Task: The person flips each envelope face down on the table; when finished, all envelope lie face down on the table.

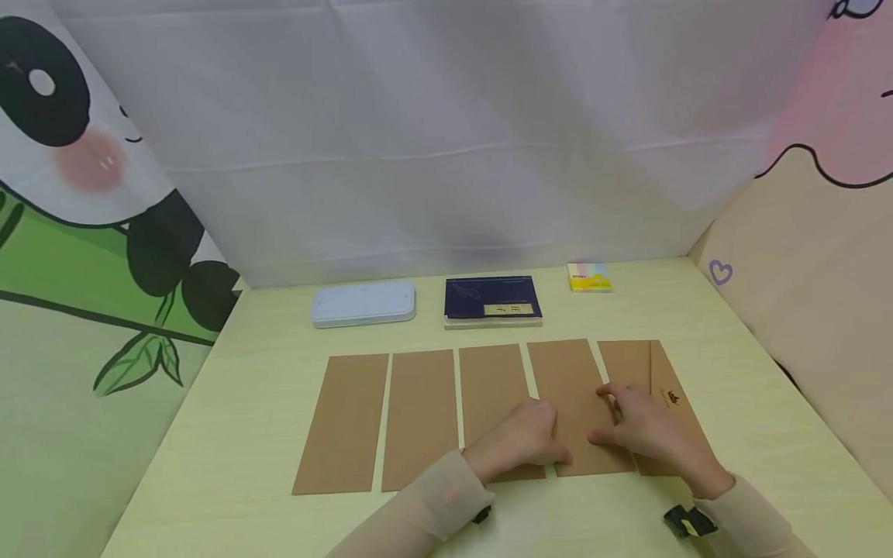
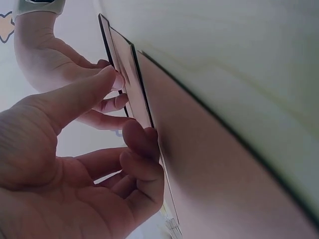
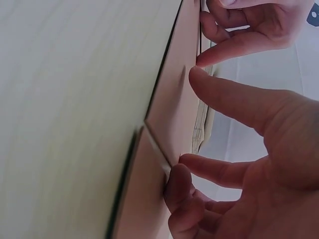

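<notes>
Several brown kraft-paper rectangles, thin like booklets or envelopes, lie in a side-by-side row with narrow gaps. My left hand [image 1: 519, 438] is over the middle rectangle [image 1: 494, 380] and the left edge of its right neighbour [image 1: 574, 387]. In the left wrist view its fingers [image 2: 144, 169] are loosely bent against the brown surface. My right hand [image 1: 645, 426] spans the gap to the rightmost rectangle [image 1: 628, 360], which has a crease line and a small dark mark. Its thumb [image 3: 224, 94] and fingertips touch the surfaces, spread apart in the right wrist view.
Behind the row are a pale blue flat case [image 1: 363, 302], a dark blue book [image 1: 491, 297] and a small pad of colored sticky notes [image 1: 589, 277]. The pale wood-look table [image 1: 209, 465] meets a white cloth [image 1: 453, 155] at the back and printed side panels.
</notes>
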`<state>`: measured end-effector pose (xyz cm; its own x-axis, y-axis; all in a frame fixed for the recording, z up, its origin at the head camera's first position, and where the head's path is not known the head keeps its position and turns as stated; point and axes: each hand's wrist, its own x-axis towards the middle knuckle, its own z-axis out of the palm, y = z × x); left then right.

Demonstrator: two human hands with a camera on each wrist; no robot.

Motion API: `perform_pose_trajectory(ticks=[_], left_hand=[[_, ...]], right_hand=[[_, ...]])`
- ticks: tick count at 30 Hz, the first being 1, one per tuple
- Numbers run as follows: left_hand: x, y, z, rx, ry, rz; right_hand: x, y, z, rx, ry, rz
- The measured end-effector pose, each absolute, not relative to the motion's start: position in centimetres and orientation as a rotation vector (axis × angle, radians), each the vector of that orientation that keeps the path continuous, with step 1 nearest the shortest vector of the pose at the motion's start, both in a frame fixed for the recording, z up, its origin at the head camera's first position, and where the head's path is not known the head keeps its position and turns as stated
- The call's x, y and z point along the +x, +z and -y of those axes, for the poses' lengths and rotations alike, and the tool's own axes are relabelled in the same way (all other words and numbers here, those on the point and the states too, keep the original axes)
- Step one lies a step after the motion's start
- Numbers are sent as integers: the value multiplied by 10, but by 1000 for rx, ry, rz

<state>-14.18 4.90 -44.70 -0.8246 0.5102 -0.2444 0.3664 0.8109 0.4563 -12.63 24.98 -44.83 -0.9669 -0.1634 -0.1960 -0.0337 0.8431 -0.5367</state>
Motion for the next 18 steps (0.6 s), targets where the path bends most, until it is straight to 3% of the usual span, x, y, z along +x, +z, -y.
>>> perform_pose_trajectory(ticks=[18], left_hand=[[-143,-441,-62,898,627,-2672]], right_hand=[[-121,-440,-285,-141,-923,-2932]])
